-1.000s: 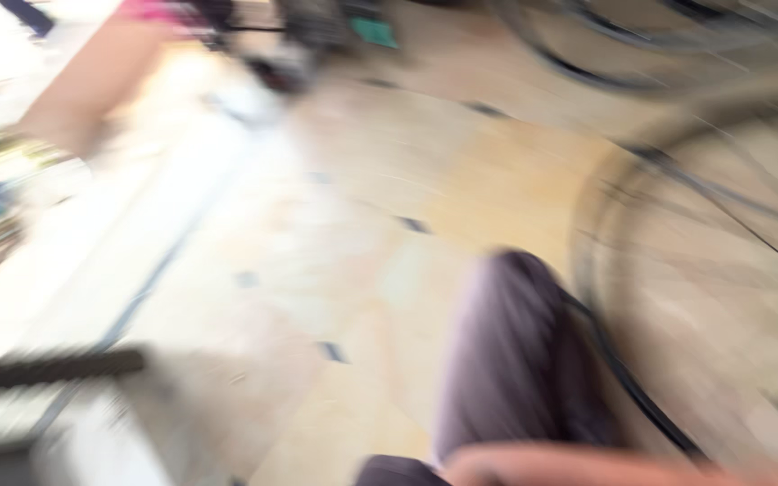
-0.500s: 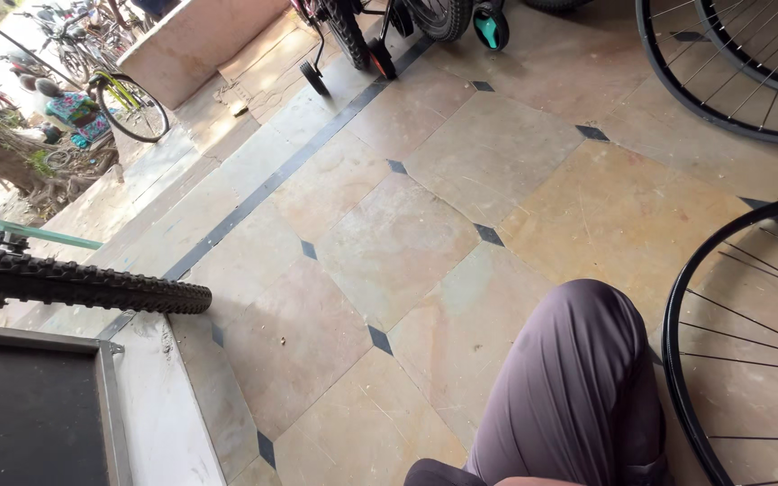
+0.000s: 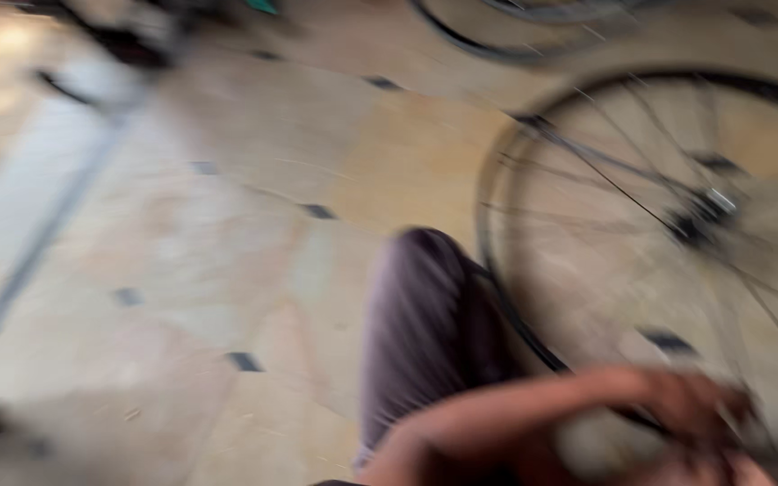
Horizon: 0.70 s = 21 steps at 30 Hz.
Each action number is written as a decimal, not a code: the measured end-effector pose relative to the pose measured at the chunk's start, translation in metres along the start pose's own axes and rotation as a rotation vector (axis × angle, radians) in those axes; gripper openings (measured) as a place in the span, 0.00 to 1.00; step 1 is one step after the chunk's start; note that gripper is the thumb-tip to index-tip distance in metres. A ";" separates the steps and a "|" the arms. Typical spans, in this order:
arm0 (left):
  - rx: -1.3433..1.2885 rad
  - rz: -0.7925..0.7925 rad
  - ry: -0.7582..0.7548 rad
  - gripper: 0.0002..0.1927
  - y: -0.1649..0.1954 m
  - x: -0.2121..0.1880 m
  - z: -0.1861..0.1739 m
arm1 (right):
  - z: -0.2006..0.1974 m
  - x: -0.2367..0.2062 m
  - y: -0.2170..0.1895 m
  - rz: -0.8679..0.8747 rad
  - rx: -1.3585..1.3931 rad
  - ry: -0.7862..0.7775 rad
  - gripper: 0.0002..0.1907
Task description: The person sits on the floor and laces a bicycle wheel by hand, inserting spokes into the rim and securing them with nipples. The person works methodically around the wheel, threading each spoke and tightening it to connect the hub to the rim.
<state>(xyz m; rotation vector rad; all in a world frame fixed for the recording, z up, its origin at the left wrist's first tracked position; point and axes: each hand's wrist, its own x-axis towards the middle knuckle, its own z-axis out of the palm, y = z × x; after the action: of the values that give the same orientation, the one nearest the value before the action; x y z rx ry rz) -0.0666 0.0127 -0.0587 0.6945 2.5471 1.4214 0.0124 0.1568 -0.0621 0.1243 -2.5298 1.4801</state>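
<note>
Nearest us, our blurred hand (image 3: 695, 405) curls over a pale thing (image 3: 601, 441) at the wheel (image 3: 677, 216) rim; whether the grip closes on it we cannot tell, nor which hand it is. Our knee (image 3: 429, 315) touches the wheel. Beyond lies tiled floor (image 3: 227, 225), then another wheel (image 3: 533, 27)

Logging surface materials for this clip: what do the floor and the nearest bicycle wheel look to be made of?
The floor looks like polished stone or ceramic tile: tan slabs with small dark insets and a soft sheen. The bicycle wheel seems to have thin metal spokes around a dark hub, with a black, probably rubber tyre on its rim. Motion blur leaves the finish uncertain.
</note>
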 end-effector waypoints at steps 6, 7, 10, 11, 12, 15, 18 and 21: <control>-0.349 -0.254 -0.110 0.27 -0.010 -0.025 -0.004 | -0.013 -0.027 0.010 -0.043 -0.005 -0.052 0.15; -0.278 -0.227 -0.087 0.21 -0.005 -0.029 -0.008 | -0.012 -0.028 0.003 -0.021 0.118 -0.079 0.16; -0.198 -0.276 0.013 0.15 0.013 -0.036 -0.023 | -0.008 -0.024 -0.017 0.208 0.232 -0.091 0.13; -0.199 -0.312 0.042 0.14 0.018 -0.037 -0.026 | -0.007 -0.023 -0.022 0.214 0.257 -0.085 0.13; -0.251 -0.246 0.008 0.14 0.020 -0.037 -0.030 | -0.007 -0.022 -0.025 0.216 0.283 -0.084 0.13; -0.316 -0.157 -0.020 0.15 0.020 -0.040 -0.033 | -0.006 -0.023 -0.027 0.224 0.323 -0.095 0.13; -0.199 -0.234 0.074 0.14 0.019 -0.044 -0.030 | -0.002 -0.024 -0.023 0.227 0.310 -0.094 0.13; -0.246 -0.189 0.080 0.15 0.019 -0.046 -0.031 | -0.010 -0.014 -0.018 0.266 0.334 -0.148 0.12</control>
<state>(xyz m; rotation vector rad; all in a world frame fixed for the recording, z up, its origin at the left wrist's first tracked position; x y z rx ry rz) -0.0303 -0.0245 -0.0307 0.3548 2.3610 1.6835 0.0308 0.1559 -0.0447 -0.0574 -2.4615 2.0613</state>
